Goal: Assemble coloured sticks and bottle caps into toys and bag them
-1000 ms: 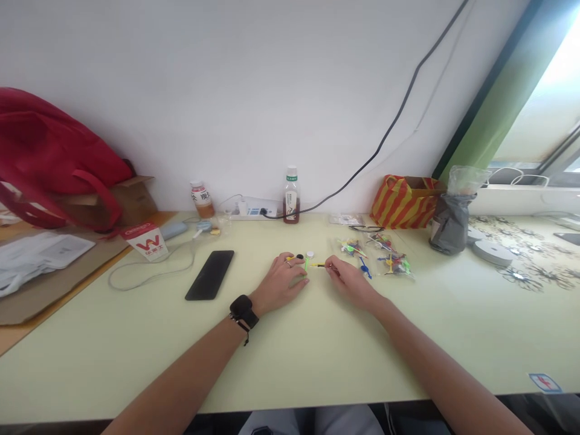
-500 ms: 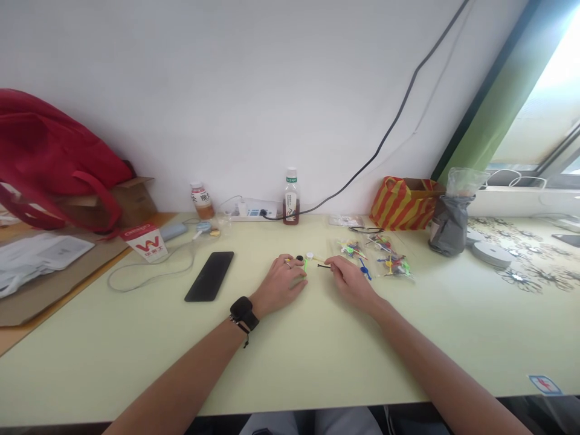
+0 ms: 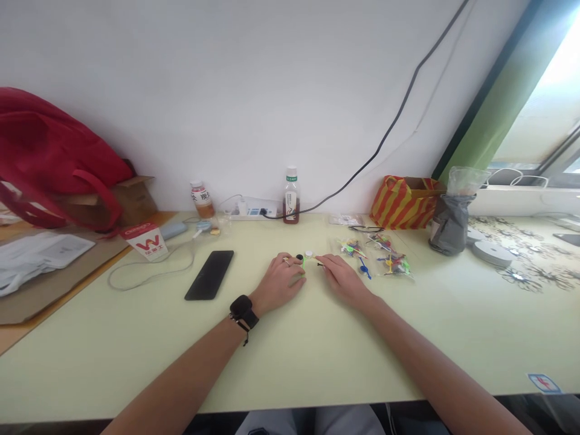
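Note:
My left hand (image 3: 281, 281), with a ring and a dark watch at the wrist, rests on the table with its fingers curled. Its fingertips close on a thin bright green plastic piece (image 3: 304, 264). Just beyond them lie a small black disc (image 3: 299, 257) and a white disc (image 3: 309, 254). From the right, my right hand (image 3: 343, 277) pinches a short black stick (image 3: 320, 264), mostly covered by the fingers. A blue plastic piece with a round middle (image 3: 364, 268) lies to the right of that hand.
Clear bags of coloured plastic pieces (image 3: 393, 266) lie at right, near a striped bag (image 3: 401, 202) and grey pouch (image 3: 448, 226). A phone (image 3: 209, 275) lies left. Behind stand a bottle (image 3: 291, 196) and power strip (image 3: 256, 209); a black cable (image 3: 399, 115) hangs along the wall.
My right hand has moved a little left, towards my left hand, with the black stick. Less of the stick shows now. My left hand has barely moved.

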The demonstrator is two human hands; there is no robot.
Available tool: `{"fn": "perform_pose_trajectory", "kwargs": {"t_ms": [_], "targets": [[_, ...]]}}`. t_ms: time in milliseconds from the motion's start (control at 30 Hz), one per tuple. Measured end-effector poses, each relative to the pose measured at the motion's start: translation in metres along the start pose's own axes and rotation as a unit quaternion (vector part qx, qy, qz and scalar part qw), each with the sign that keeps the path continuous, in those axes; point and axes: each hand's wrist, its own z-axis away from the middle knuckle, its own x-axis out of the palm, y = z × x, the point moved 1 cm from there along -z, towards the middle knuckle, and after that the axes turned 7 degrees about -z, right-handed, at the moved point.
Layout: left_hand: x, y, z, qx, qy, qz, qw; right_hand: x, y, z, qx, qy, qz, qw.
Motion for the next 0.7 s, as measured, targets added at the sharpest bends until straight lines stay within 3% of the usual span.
{"fn": "perform_pose_trajectory", "kwargs": {"t_ms": [700], "targets": [[0.0031, -0.0029, 0.0004, -0.004, 0.012, 0.0, 1.0, -0.0032, -0.0088, 0.0, -0.003, -0.053, 0.044, 0.998]]}}
